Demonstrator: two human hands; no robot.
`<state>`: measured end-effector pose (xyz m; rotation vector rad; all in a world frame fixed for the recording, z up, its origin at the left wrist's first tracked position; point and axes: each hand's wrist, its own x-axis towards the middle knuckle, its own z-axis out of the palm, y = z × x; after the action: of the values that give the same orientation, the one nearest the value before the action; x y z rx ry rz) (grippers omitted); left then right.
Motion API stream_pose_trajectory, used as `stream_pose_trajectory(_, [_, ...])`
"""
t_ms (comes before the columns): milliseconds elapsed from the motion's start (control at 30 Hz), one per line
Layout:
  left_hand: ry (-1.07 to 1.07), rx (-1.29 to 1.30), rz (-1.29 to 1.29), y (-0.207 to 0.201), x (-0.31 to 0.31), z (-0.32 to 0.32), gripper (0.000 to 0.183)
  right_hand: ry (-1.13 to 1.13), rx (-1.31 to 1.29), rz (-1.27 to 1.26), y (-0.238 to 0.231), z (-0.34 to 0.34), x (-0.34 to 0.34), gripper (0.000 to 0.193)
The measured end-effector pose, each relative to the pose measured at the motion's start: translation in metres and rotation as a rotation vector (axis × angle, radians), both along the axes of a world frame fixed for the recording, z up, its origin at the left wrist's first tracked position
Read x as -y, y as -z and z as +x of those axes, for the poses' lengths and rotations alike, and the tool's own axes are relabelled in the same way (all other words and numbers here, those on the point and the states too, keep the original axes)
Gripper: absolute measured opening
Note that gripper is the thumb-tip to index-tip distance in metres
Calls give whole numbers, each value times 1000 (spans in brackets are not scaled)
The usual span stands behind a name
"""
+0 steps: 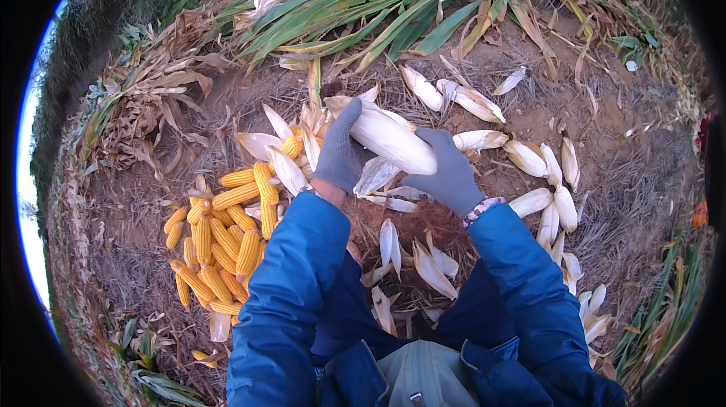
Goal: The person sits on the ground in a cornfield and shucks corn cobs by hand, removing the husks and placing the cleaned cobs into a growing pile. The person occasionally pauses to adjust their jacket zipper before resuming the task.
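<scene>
An ear of corn in its pale husk [393, 139] lies slantwise between my two grey-gloved hands, in front of me above the ground. Around its upper left end closes my left hand [339, 151], the thumb along the husk. My right hand [448, 172] grips the lower right end, fingers partly hidden beneath it. To the left, a pile of husked yellow corn ears [227, 237] rests on the soil. Several unhusked ears [532, 159] lie in a loose arc at the right. Peeled husks [432, 269] are scattered below my hands and between my legs.
Long green corn stalks and leaves [363, 10] lie across the far side. Dry brown leaves [151, 97] are heaped at the far left. Two more husked-over ears [469, 100] lie beyond my right hand. Green blades [658, 309] stand at the right edge.
</scene>
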<state>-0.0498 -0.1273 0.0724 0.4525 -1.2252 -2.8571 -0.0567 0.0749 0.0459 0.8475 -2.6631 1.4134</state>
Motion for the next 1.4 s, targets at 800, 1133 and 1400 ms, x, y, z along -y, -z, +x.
stream_pose_trajectory(800, [-55,17,232,6,-17,-12,40,-220,824,-652,-12,-7,-23,55])
stream_pose_trajectory(1133, [8,-78,-203,-13,-49,-3,58,-93,697,-870,-3,-7,-7,70])
stream_pose_trajectory(1400, [196,-79,-490,-9,-75,7,44,12,653,-1118,-7,-12,-12,75])
